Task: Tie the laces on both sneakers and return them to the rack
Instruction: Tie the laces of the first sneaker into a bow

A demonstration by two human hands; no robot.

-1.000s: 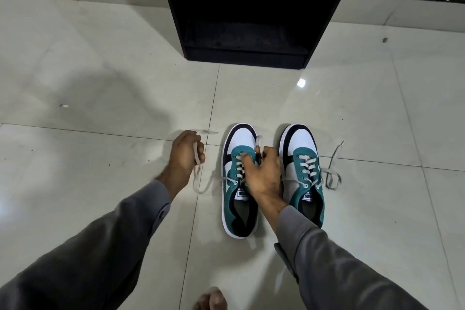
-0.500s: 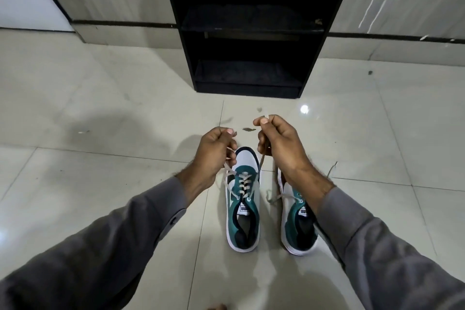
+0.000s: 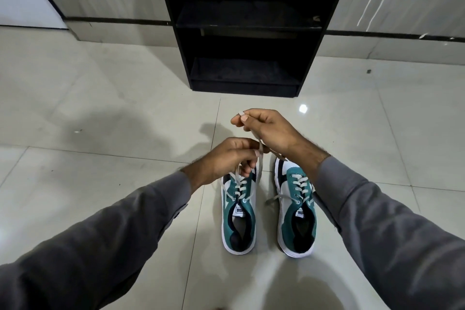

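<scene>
Two teal, white and black sneakers stand side by side on the tiled floor, toes pointing away from me. Above the toe of the left sneaker, my left hand pinches one end of its pale lace. My right hand is a little higher and farther, pinching the other end of the same lace, which crosses toward the left hand. The right sneaker lies under my right wrist with its lace loose on both sides. The black rack stands beyond the sneakers.
The rack has open shelves with nothing on them and stands against a pale wall with a dark baseboard stripe. Glossy light floor tiles surround the shoes on all sides. Grey sleeves cover both my forearms.
Both hands lifted off the floor and shoe, raising the left sneaker's lace ends. Since half a second ago they have come closer, the right hand's lace crossing over to the left hand.
</scene>
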